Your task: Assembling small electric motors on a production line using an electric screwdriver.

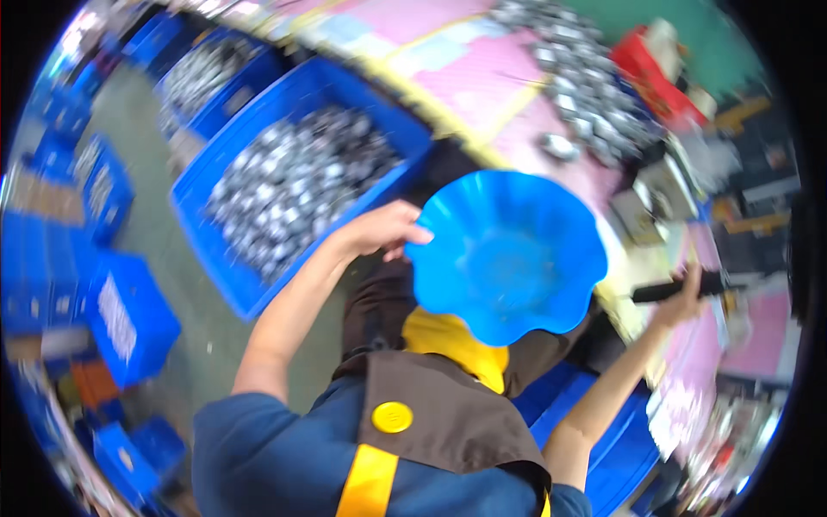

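Observation:
My left hand (383, 231) grips the wavy rim of an empty blue plastic bowl (508, 254) and holds it over my lap. Just to the left of it stands a large blue crate (250, 284) heaped with small shiny metal parts (293, 181). My right hand (685, 297) reaches out to the right and closes around a black handle (663, 291) at the edge of the pink worktable (482, 73). The frame is blurred by motion.
A pile of metal parts (586, 86) lies on the pink table, with a red object (659, 73) behind it. More blue crates (129, 314) stand on the floor at left, one further back also holding metal parts (202, 73). Another blue crate (620, 439) sits under my right arm.

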The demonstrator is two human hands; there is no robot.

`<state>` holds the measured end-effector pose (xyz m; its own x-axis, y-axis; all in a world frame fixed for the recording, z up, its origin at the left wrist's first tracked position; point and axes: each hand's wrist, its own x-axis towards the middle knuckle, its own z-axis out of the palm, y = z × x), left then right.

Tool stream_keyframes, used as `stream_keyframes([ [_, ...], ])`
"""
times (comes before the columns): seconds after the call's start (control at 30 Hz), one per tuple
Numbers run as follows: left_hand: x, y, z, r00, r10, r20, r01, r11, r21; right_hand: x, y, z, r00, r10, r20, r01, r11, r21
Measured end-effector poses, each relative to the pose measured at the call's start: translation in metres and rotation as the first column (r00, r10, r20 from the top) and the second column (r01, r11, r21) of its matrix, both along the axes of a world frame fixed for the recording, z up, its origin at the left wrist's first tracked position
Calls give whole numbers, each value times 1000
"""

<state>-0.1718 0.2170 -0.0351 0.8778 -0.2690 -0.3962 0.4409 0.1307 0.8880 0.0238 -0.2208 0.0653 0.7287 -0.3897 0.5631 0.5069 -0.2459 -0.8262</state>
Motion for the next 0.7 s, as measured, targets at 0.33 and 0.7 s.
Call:
stream_keyframes([
  [0.33,104,-81,-12,851,-444,280,168,736,656,-28,27,23,997,76,18,-77,994,81],
  [0.7,121,-115,87,785,-588,195,-32,275,961,-32,36,24,993,100,-65,-97,994,48],
])
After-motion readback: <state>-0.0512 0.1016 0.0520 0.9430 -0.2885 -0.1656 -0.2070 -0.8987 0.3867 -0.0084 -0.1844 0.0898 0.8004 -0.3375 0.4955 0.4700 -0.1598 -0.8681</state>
